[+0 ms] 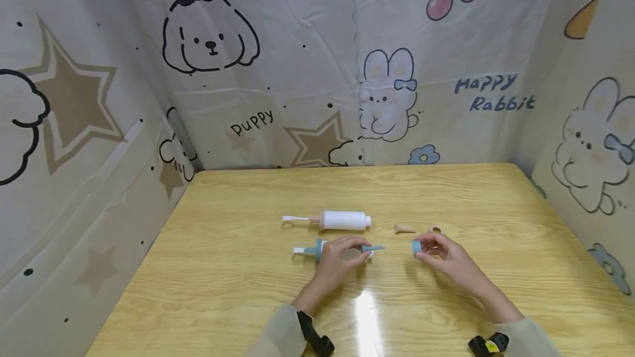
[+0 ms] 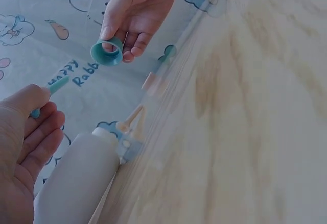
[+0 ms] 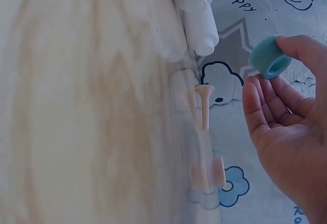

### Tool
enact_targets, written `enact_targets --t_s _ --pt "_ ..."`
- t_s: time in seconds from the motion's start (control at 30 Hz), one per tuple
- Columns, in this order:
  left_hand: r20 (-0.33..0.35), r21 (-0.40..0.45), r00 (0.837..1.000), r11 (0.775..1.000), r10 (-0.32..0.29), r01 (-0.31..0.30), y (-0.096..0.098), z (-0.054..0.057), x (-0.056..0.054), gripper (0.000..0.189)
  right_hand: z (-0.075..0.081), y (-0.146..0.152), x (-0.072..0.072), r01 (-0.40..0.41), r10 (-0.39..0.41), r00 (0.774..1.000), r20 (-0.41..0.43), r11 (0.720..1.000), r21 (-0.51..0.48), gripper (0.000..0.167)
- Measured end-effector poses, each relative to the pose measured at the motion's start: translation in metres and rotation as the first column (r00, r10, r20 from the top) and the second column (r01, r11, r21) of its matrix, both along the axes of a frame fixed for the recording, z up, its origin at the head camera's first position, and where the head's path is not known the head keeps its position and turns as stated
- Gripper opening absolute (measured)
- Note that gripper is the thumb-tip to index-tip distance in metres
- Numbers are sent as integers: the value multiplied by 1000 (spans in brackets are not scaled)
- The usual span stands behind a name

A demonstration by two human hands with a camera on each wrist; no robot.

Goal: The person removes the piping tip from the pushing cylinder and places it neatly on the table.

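My left hand (image 1: 341, 257) pinches a slim tapered teal piece (image 1: 374, 248) between thumb and finger, its thin end pointing right. A short, threaded teal ring (image 3: 265, 55) is pinched in my right hand (image 1: 446, 253), its opening visible in both wrist views. The two teal parts are apart, facing each other over the table. Partly hidden behind the left hand lies a white bottle with a teal collar (image 1: 318, 249) and a white tip to its left. Beyond it lies a similar white bottle (image 1: 344, 220) with a beige collar.
A small beige flared peg (image 1: 405, 229) lies right of the bottles, and a beige ring (image 1: 436, 229) sits just beyond the right hand. The wooden table (image 1: 238, 291) is bordered at the back and sides by printed cloth (image 1: 307, 81).
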State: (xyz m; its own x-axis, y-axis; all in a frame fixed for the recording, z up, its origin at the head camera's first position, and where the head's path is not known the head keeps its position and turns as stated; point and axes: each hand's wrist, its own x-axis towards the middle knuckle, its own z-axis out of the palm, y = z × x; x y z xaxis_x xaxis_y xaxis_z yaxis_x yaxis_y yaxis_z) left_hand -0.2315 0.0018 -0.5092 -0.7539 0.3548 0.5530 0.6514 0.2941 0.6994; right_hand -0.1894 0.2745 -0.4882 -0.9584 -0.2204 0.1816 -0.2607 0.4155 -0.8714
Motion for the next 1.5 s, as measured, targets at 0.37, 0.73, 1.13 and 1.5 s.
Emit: enact_targets --t_s 0.37,0.73,1.13,1.5 --pt "18 19 998 998 -61 60 17 -4 0 13 -2 21 4 42 -43 999 12 998 47 30" --pt "-31 -6 996 996 -84 84 40 -7 -4 11 -3 43 8 81 -82 997 8 991 110 29" --pt "-57 10 993 994 -107 108 58 -5 -4 12 -5 59 9 93 -97 995 23 986 141 31" --pt "-51 19 990 991 -130 131 64 -5 -2 11 -5 62 -3 86 -92 996 15 968 235 31"
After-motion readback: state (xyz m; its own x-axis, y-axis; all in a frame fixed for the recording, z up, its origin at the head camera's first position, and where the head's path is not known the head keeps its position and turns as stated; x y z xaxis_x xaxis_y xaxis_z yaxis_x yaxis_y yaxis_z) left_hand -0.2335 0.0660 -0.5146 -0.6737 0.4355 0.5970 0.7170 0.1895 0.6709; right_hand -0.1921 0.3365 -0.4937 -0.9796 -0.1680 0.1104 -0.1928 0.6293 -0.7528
